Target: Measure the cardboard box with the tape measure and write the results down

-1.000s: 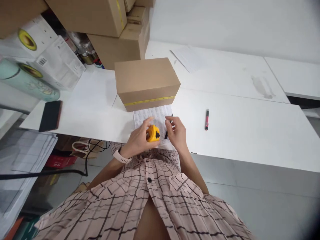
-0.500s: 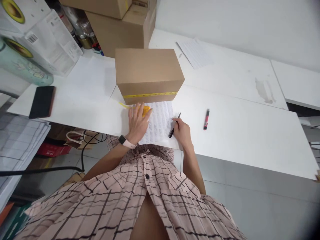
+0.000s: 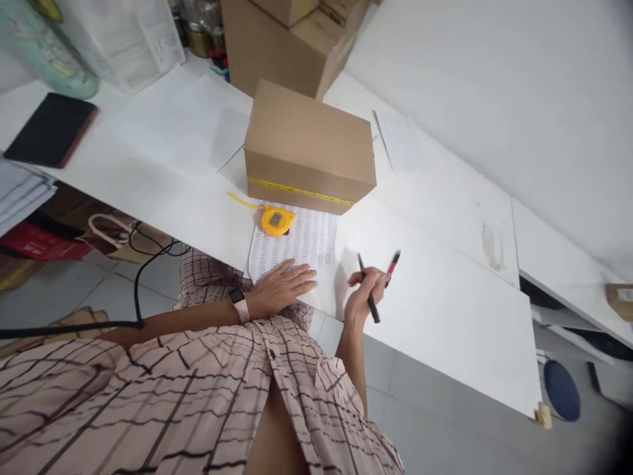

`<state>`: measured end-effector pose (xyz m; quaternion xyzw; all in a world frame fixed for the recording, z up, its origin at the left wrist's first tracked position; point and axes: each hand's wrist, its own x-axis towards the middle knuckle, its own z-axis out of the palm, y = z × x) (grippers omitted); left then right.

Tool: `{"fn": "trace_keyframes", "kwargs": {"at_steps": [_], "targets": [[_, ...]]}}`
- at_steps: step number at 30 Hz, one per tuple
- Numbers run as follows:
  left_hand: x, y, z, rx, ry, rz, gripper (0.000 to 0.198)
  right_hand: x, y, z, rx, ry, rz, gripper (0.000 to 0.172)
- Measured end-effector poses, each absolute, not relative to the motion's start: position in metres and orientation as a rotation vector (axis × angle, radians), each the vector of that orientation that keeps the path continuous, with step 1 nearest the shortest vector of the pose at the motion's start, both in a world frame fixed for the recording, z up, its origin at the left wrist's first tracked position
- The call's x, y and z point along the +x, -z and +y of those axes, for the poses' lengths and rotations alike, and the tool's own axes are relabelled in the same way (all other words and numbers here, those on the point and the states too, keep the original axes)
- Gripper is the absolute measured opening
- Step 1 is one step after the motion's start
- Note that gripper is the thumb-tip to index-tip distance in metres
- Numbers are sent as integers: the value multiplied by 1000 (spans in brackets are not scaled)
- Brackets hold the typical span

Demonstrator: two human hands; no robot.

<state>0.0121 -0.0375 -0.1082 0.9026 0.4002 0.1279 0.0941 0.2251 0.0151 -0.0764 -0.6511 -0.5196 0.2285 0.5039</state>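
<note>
My left hand (image 3: 279, 288) lies flat with its fingers out, on the lower edge of a printed sheet (image 3: 309, 241). A yellow tape measure (image 3: 277, 221) rests on the upper part of that sheet, a short yellow strip sticking out to its left. Right of the sheet, my right hand (image 3: 364, 297) grips a black pen (image 3: 372, 307), held at a slant. A pen with a red band (image 3: 392, 267) is just beyond the right hand's fingers; whether they touch cannot be made out. Behind the sheet stands a closed cardboard box (image 3: 311, 142) with a yellow measuring strip along its front.
A dark phone (image 3: 52, 130) lies at the left, near white papers (image 3: 182, 125). Larger cardboard boxes (image 3: 277, 49) stand at the back. Another printed sheet (image 3: 400, 142) lies by the wall. A black cable (image 3: 138, 290) hangs below the table's front edge.
My left hand has left the tape measure and come down to the sheet's lower edge. My right hand, holding the black pen, has moved right, off the sheet toward the red-banded pen. The view has turned.
</note>
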Motion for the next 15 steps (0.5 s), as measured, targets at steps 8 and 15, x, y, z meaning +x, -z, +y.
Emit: {"fn": "trace_keyframes", "kwargs": {"at_steps": [8,15], "targets": [[15,104,-42,2698,-467,1229,42,200,87,15,-1412,-1127,-1391,32],[16,102,-43,2627,-474,1238,44,213,95,17,-1371,-1138,-1440,27]]}}
